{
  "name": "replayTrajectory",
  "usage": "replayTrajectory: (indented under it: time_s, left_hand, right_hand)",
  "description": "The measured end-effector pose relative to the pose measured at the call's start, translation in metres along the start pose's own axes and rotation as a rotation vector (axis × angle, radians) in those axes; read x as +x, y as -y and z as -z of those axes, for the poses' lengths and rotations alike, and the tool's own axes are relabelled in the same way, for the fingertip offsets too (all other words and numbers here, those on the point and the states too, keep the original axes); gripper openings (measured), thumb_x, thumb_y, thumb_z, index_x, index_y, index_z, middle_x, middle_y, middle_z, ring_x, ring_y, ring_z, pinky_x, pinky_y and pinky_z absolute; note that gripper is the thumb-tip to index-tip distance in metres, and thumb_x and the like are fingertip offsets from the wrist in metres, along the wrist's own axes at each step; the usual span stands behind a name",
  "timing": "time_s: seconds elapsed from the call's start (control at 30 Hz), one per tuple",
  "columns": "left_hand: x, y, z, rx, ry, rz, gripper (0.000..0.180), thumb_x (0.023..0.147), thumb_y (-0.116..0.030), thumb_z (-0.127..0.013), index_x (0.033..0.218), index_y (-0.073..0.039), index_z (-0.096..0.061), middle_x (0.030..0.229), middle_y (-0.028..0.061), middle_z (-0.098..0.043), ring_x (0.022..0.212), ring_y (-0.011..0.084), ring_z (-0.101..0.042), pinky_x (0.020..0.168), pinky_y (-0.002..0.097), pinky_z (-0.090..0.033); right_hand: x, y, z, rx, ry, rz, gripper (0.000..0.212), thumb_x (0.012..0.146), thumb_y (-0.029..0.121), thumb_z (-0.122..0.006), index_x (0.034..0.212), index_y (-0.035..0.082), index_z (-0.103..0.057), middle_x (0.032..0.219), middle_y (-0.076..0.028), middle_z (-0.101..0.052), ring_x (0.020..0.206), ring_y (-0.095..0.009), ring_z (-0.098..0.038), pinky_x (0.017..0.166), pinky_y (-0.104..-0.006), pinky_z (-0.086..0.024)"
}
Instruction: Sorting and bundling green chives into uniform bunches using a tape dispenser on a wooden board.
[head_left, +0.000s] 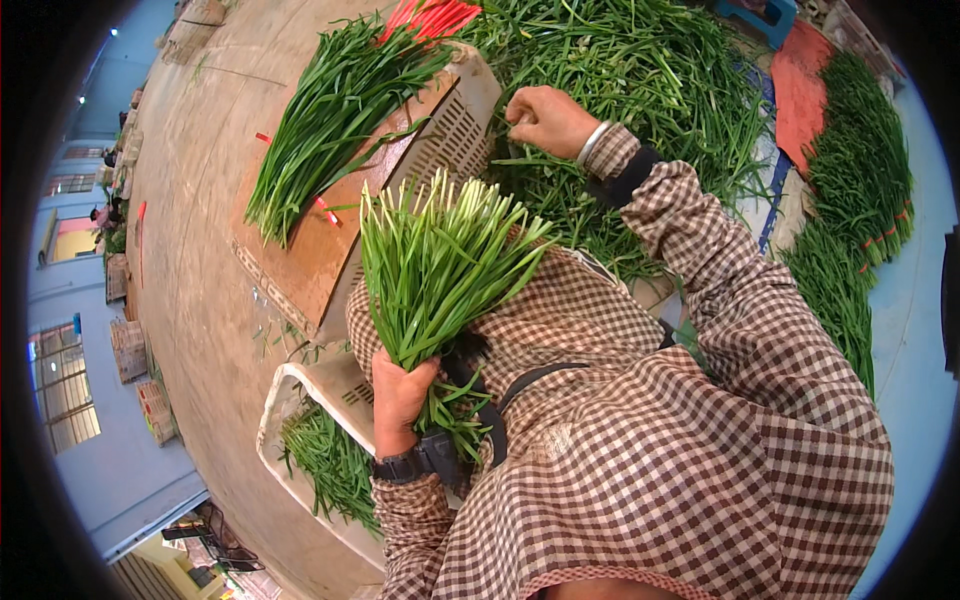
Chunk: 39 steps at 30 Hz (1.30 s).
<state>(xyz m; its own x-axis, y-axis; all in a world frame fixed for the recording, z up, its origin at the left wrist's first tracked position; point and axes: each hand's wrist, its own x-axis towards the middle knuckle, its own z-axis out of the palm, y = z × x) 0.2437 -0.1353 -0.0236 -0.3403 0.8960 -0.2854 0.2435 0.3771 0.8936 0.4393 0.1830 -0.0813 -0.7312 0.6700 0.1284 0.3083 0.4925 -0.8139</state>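
Observation:
My left hand (402, 392) is wrapped round a thick bunch of garlic chives (435, 275), held upright over my lap with the pale cut ends fanned upward. Leaf tips hang below the fist. Farther right, my right hand (552, 120) is at the near edge of a big loose heap of chives (640, 80). Its fingers are curled together, and whatever may be between them is hidden. Another sheaf of chives (335, 130) lies on a brown board (325, 265) on top of an upturned pale plastic crate (455, 135).
Red strips (430, 18) lie at the far end of the board. A white crate (275, 405) with loose greens stands at lower left. Tied chive bundles (860, 160) lie along the right beside a red cloth (800, 95). A blue stool (768, 18) stands far right.

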Motion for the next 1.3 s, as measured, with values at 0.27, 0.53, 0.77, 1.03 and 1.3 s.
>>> replayTrajectory:
  time_s: [0.27,0.53,0.77,1.03,1.3]
  left_hand:
    - [0.001,0.002,0.001,-0.022,0.001,0.021,0.021,0.071,0.000,-0.060,0.091,0.002,-0.065,0.081,0.0029,-0.066,0.070,0.0094,-0.057,0.064,0.0250,-0.047]
    - [0.000,-0.002,0.003,-0.004,0.070,0.061,0.030,0.069,-0.003,-0.063,0.098,0.004,-0.060,0.083,0.0051,-0.065,0.069,0.0107,-0.057,0.065,0.0259,-0.047]
    - [0.000,-0.001,0.004,-0.037,0.115,0.085,0.033,0.068,-0.001,-0.062,0.101,0.003,-0.060,0.088,0.0020,-0.063,0.073,0.0108,-0.055,0.068,0.0249,-0.046]
    - [0.002,0.005,-0.001,0.115,0.064,-0.121,0.026,0.072,0.003,-0.057,0.098,0.003,-0.057,0.081,0.0049,-0.062,0.066,0.0137,-0.058,0.062,0.0262,-0.047]
    - [0.001,0.010,0.002,0.197,0.075,-0.125,0.028,0.071,0.001,-0.058,0.099,0.003,-0.059,0.089,0.0105,-0.065,0.079,0.0192,-0.060,0.075,0.0300,-0.047]
  right_hand:
    - [-0.036,0.063,-0.057,-0.295,0.177,0.088,0.022,0.077,0.023,-0.070,0.090,0.005,-0.067,0.074,-0.012,-0.065,0.069,-0.028,-0.063,0.065,-0.0414,-0.051]
    - [-0.042,0.063,-0.069,-0.235,0.018,0.159,0.016,0.077,0.018,-0.069,0.091,0.009,-0.067,0.088,-0.009,-0.059,0.082,-0.028,-0.058,0.072,-0.0399,-0.048]
    - [-0.033,0.041,-0.060,0.145,0.120,0.111,0.015,0.079,0.014,-0.068,0.089,0.003,-0.067,0.079,-0.013,-0.066,0.071,-0.025,-0.063,0.066,-0.0384,-0.051]
    - [-0.028,0.026,-0.056,0.365,-0.053,-0.127,0.016,0.084,0.011,-0.060,0.087,-0.004,-0.064,0.078,-0.013,-0.066,0.063,-0.018,-0.062,0.062,-0.0316,-0.052]
    - [-0.017,-0.043,0.019,-0.358,-0.199,-0.727,0.045,0.087,0.024,-0.060,0.119,-0.006,-0.050,0.112,-0.021,-0.059,0.096,-0.025,-0.063,0.079,-0.0347,-0.054]
